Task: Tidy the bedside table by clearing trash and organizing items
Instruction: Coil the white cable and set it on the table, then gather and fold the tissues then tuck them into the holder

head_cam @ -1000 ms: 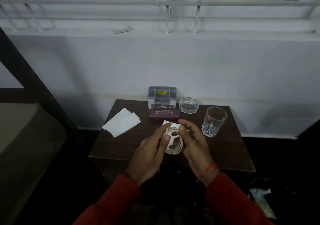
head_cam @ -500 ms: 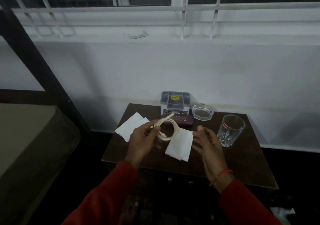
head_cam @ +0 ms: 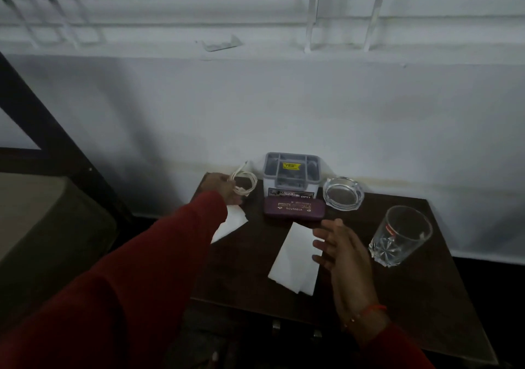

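Note:
My left hand (head_cam: 223, 188) reaches to the far left corner of the dark bedside table (head_cam: 426, 297) and holds a coiled white cable (head_cam: 245, 182) just left of the grey organizer box (head_cam: 291, 174). My right hand (head_cam: 339, 245) hovers with fingers spread over the right edge of a white tissue (head_cam: 292, 260) in the table's middle. A second white tissue (head_cam: 231, 223) lies partly under my left sleeve. A maroon glasses case (head_cam: 294, 209) lies in front of the box.
A glass ashtray (head_cam: 343, 194) sits right of the box, and a clear tumbler (head_cam: 399, 236) stands near the table's right side. The white wall and window sill rise behind. A bed (head_cam: 42, 226) lies to the left.
My left hand has carried the coiled cable from the table's middle to the far left corner beside the box. My right hand let go of it and now hovers over the tissue.

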{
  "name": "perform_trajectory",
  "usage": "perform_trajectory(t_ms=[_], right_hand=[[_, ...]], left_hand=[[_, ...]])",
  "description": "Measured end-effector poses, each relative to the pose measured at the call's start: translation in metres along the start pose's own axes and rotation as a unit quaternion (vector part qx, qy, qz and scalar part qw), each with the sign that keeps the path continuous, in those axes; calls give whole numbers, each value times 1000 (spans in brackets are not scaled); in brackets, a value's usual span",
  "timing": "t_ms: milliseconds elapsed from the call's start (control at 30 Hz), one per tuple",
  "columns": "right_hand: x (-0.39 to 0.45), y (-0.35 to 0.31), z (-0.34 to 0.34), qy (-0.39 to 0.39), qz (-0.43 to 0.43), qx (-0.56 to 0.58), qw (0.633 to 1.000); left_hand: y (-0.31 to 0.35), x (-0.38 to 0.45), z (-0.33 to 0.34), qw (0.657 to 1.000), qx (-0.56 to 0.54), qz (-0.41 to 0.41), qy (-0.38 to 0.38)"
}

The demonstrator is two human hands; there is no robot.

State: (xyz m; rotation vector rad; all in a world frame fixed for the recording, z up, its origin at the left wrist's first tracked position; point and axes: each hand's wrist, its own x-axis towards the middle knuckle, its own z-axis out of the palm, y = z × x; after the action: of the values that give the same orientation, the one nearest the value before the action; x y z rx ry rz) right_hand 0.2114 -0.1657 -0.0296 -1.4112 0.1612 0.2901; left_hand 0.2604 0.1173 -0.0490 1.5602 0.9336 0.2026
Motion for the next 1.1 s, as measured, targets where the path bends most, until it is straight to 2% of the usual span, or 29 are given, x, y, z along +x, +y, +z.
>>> perform_trajectory(t_ms=[133, 267, 467, 600, 733, 900, 1033, 1100], right_hand=[[5, 1, -2, -11, 10, -9, 1000], [4, -1, -8, -17, 13, -17, 1000], [-1, -4, -14, -36, 0, -20, 999], [-4, -3, -16, -51, -21, -41, 998], [-6, 0, -15, -60, -47, -82, 994], [-10, 10, -13, -91, -87, -196, 973], [-6, 14, -17, -100, -110, -269, 952], [-3, 15, -19, -97, -111, -298, 943]], left_hand=[[-1, 3, 9, 1000, -2, -26, -1], [9, -18, 0, 1000, 11, -6, 26], [2, -68, -14, 989, 77, 106, 73], [-14, -127, -9, 987, 25, 160, 16], [-21, -189, -5, 988, 6, 152, -36], [-46, -221, -12, 989, -81, 125, -14], [-73, -212, -4, 994, -45, 95, -6], [-76, -203, 4, 994, -21, 109, -16]])
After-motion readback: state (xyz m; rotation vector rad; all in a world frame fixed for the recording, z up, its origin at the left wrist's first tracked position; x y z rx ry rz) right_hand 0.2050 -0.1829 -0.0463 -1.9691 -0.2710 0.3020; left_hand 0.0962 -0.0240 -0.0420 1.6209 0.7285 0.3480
